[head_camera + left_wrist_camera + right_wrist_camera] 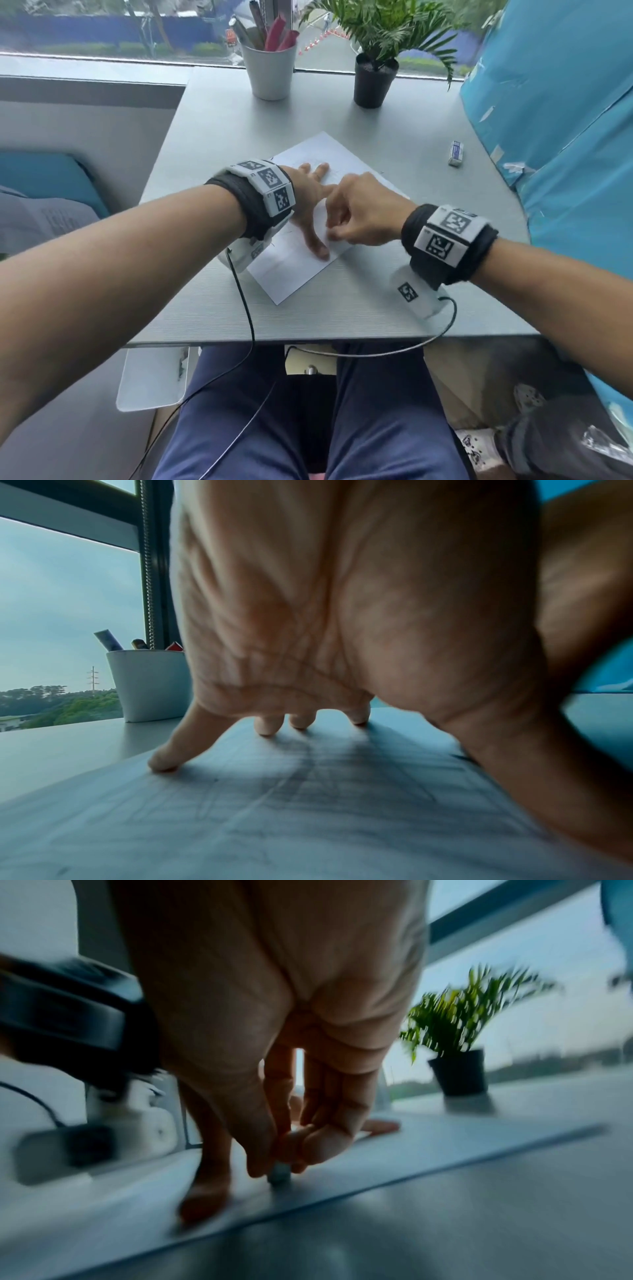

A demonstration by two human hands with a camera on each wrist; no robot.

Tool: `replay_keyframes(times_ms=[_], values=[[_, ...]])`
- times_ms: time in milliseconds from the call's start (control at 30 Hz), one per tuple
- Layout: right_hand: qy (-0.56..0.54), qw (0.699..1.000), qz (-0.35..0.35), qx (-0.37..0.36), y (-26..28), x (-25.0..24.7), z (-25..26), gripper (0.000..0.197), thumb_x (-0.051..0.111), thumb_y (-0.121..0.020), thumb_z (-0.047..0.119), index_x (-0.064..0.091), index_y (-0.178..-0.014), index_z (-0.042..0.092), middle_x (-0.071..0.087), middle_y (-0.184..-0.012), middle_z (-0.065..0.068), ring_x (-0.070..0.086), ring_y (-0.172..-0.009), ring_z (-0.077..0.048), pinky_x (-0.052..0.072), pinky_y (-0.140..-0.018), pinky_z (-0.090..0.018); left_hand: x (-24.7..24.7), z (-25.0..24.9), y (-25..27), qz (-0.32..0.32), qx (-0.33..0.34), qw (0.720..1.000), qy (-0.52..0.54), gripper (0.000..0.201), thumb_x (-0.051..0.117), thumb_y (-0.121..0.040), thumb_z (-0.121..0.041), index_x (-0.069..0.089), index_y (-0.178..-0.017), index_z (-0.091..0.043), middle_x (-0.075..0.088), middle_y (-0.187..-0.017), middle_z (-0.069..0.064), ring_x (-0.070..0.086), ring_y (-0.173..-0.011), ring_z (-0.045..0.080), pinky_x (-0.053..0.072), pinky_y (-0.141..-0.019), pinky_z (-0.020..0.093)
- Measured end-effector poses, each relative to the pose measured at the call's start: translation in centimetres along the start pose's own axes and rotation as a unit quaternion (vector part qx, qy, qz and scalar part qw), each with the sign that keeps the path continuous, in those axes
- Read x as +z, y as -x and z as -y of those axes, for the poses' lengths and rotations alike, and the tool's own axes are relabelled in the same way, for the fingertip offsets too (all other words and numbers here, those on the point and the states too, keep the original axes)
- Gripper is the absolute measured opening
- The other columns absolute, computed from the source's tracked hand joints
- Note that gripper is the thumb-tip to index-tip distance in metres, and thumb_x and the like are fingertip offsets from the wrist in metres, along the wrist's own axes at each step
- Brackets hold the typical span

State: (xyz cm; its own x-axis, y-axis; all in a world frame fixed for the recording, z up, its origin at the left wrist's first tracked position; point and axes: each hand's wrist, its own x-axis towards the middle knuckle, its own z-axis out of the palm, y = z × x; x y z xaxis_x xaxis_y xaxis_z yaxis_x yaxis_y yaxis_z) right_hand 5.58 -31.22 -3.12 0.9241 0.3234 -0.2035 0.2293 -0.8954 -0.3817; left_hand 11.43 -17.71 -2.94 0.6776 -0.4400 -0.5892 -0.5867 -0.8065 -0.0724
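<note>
Window-side desk (pixel 342 318) carries the sheet (pixel 291 277), my left hand (pixel 306 202) pinning it with straight spread fingers, my right hand (pixel 366 212) pinching a small pale stub (pixel 281 1173) against it; hard strokes risk creasing or tearing.

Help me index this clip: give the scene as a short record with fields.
surface: grey table
work piece: paper sheet, faint pencil lines
left hand: fingers spread, pressing the paper sheet
right hand: pinches a small pale stub onto the paper sheet; its identity unclear
nearby: eraser, white cup of pens, potted plant
</note>
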Motion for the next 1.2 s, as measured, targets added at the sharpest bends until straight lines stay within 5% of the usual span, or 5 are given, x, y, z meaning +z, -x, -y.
replay_keyframes(times_ms=[200, 367, 533, 667, 1200], values=[[0.015, 0.993, -0.088, 0.084, -2.0, -2.9, -3.7, 0.010, 0.079, -0.074, 0.020, 0.078, -0.079, 0.012, 0.073, -0.077, -0.004, 0.066, -0.073, -0.016, 0.042, -0.054, -0.016, 0.1, -0.2, 0.1, -0.001, -0.004, 1.000, 0.017, 0.140, 0.080, -0.052, -0.076, -0.017, -0.150, -0.053, -0.026, -0.164, 0.000, -0.017, -0.152, 0.031, 0.011, -0.117, 0.068], [-0.004, 1.000, 0.011, -0.005, -0.3, -0.1, -0.3, 0.005, 0.079, -0.073, 0.020, 0.075, -0.071, 0.018, 0.067, -0.067, 0.008, 0.061, -0.062, -0.005, 0.044, -0.054, -0.010, 0.0, -0.2, 0.2, 0.004, 0.003, 1.000, 0.003, 0.133, 0.078, -0.055, -0.078, -0.005, -0.155, -0.049, -0.029, -0.163, 0.005, -0.019, -0.151, 0.035, 0.008, -0.117, 0.065], [0.011, 0.992, -0.098, 0.085, -2.8, -3.0, -3.5, 0.008, 0.078, -0.073, 0.020, 0.078, -0.077, 0.013, 0.068, -0.072, 0.000, 0.066, -0.073, -0.015, 0.039, -0.052, -0.012, 0.4, -0.1, 0.1, -0.016, 0.003, 1.000, 0.026, 0.139, 0.081, -0.053, -0.076, -0.016, -0.150, -0.053, -0.024, -0.165, 0.000, -0.017, -0.152, 0.029, 0.012, -0.119, 0.064], [0.016, 1.000, -0.003, -0.014, -0.4, 0.5, 0.7, 0.005, 0.075, -0.076, 0.017, 0.078, -0.076, 0.013, 0.069, -0.073, 0.002, 0.058, -0.064, -0.008, 0.039, -0.054, -0.011, 0.2, -0.3, 0.1, 0.003, 0.019, 1.000, 0.011, 0.123, 0.078, -0.055, -0.077, 0.012, -0.154, -0.050, -0.029, -0.162, 0.009, -0.020, -0.150, 0.038, 0.004, -0.120, 0.063], [-0.023, 0.989, -0.106, 0.099, -3.1, -3.2, -3.7, 0.012, 0.080, -0.072, 0.022, 0.079, -0.079, 0.012, 0.074, -0.075, -0.004, 0.067, -0.073, -0.014, 0.044, -0.059, -0.016, 0.5, 0.0, 0.2, -0.009, 0.005, 0.999, 0.048, 0.144, 0.083, -0.048, -0.076, -0.018, -0.148, -0.055, -0.029, -0.162, -0.006, -0.023, -0.151, 0.027, 0.007, -0.117, 0.068]])
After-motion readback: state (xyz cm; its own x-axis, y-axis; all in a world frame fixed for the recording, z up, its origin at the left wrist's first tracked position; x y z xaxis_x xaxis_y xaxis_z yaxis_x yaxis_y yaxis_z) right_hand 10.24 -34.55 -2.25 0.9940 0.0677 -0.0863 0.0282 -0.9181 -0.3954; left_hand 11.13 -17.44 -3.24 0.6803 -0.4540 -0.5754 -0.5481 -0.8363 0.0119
